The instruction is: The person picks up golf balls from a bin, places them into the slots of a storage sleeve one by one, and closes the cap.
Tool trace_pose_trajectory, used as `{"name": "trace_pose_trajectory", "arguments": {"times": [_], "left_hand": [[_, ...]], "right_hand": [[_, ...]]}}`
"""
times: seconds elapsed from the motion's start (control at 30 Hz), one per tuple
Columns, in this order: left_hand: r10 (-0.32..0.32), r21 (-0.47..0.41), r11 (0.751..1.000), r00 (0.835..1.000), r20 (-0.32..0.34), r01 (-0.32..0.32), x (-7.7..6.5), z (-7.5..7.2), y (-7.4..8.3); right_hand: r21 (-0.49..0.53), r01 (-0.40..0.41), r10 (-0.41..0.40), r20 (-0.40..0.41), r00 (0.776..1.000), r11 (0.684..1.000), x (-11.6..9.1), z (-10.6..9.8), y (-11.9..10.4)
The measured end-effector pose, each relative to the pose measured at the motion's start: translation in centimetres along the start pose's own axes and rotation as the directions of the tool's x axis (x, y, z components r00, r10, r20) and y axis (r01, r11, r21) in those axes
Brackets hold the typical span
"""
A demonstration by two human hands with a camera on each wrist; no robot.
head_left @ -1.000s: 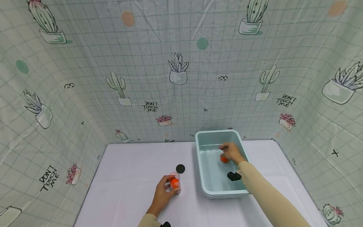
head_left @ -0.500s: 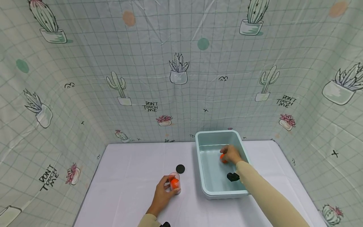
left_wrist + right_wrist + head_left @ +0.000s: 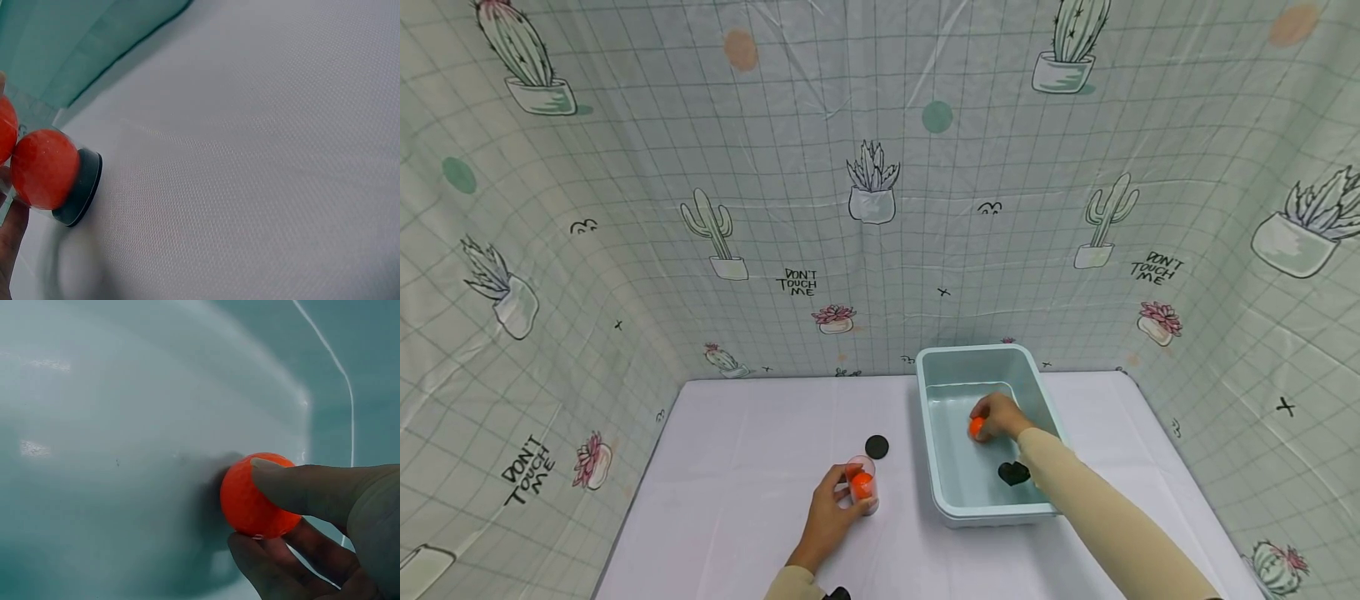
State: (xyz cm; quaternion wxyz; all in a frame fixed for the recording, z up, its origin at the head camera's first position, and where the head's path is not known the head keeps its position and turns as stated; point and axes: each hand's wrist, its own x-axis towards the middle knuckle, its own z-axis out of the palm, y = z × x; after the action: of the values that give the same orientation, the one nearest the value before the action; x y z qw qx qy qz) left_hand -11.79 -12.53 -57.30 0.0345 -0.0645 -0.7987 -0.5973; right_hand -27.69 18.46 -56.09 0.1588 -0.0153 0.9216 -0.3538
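Low over the floor of a pale blue-green plastic bin (image 3: 955,471), my right hand (image 3: 1002,415) pinches an orange golf ball (image 3: 253,497) between thumb and fingers. My left hand (image 3: 829,518) grips a clear tube (image 3: 859,460) on the table to the left of the bin. In the left wrist view, two orange balls sit in that tube, the lower one (image 3: 44,170) against its black base (image 3: 81,190); the upper one is cut off by the frame edge. A round black lid (image 3: 877,447) lies flat just behind the tube.
A white cloth covers the table (image 3: 752,450). Behind and on both sides hangs a gridded curtain (image 3: 820,242) printed with cacti. Black wrist cameras show at both wrists, the right one (image 3: 1015,473) over the bin.
My right hand has closed on the ball and moved it slightly left and nearer within the bin. My left hand and the tube have stayed still.
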Motion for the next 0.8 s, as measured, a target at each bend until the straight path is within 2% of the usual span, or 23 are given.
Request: {"name": "trace_pose_trajectory", "arguments": {"times": [0.33,0.5,0.67,0.8], "left_hand": [[-0.016,-0.032,0.999,1.0,0.0,0.016,0.0,0.1,-0.4],[-0.024,-0.036,0.999,1.0,-0.001,0.024,0.0,0.1,-0.3],[-0.022,-0.017,1.0,1.0,-0.001,0.022,0.0,0.1,-0.2],[-0.026,-0.012,1.0,1.0,0.0,0.026,0.1,0.1,-0.2]], "right_hand": [[-0.034,0.024,-0.022,0.058,0.998,0.999,-0.4,-0.2,-0.8],[-0.032,0.11,-0.108,0.046,0.993,0.993,-0.6,-0.7,-1.7],[-0.023,0.216,-0.215,0.015,0.976,0.976,-0.9,-1.7,-3.0],[0.041,0.256,-0.256,0.008,0.967,0.966,-1.3,-2.6,-4.1]]}}
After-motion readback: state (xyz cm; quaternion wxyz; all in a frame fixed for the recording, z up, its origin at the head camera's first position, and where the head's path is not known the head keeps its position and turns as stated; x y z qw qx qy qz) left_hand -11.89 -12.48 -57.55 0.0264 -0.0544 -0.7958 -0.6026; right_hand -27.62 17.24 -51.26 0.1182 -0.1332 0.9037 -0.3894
